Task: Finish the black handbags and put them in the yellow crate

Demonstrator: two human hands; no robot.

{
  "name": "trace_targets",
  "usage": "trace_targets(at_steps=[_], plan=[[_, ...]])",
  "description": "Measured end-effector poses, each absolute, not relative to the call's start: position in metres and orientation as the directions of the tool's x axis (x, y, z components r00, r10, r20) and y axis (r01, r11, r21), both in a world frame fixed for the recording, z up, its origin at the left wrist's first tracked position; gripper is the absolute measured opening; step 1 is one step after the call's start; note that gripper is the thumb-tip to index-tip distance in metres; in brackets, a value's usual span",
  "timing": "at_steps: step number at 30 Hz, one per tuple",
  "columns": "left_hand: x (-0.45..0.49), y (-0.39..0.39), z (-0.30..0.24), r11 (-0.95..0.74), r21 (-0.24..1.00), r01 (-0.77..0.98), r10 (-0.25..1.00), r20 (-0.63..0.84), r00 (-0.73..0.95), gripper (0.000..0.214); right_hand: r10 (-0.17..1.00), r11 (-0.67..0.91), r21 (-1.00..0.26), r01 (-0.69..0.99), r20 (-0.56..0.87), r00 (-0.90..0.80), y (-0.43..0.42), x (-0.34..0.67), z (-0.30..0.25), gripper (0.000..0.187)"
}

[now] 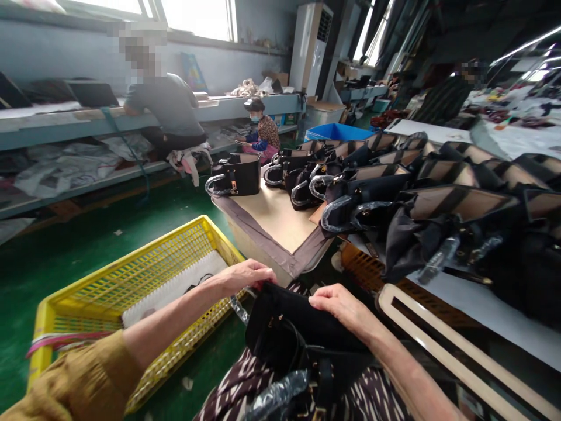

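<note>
A black handbag (280, 327) rests on my lap, its handles wrapped in clear plastic. My left hand (252, 276) is closed on the far upper edge of the bag, its fingertips partly hidden behind that edge. At the right side of the opening, my right hand (339, 304) pinches the bag's rim between thumb and fingers. Gold-coloured fittings show on the front of the bag, low in the view. Beyond my hands stands a similar black handbag (245, 178) on the corner of a padded table (267, 213).
To my left, a yellow plastic basket (127, 263) on the green floor holds a white sheet and a dark cord. Many open black handbags (464, 202) crowd the table at right. A pale slotted frame (442, 351) lies close by my right arm. Several people work farther off.
</note>
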State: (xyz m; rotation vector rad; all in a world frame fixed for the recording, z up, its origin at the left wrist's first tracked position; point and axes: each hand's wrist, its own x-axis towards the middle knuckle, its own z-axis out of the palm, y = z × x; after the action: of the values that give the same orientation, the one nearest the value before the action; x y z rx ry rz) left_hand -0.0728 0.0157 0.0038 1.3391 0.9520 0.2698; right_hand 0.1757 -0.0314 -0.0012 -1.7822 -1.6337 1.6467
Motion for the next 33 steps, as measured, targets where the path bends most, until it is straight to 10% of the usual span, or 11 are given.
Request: trace_targets(at_steps=[19,33], plan=[[-0.073,0.010,-0.018,0.193,0.891,0.410,0.686,-0.421,0.593,0.024,0.850,-0.292,-0.745,0.600,-0.490,-0.194,-0.034,0.165,0.008,0.025],[-0.006,0.013,0.033,-0.509,0.631,0.585,0.522,-0.314,0.793,0.020,0.929,-0.164,-0.773,0.613,-0.330,-0.167,-0.031,0.185,0.027,0.035]])
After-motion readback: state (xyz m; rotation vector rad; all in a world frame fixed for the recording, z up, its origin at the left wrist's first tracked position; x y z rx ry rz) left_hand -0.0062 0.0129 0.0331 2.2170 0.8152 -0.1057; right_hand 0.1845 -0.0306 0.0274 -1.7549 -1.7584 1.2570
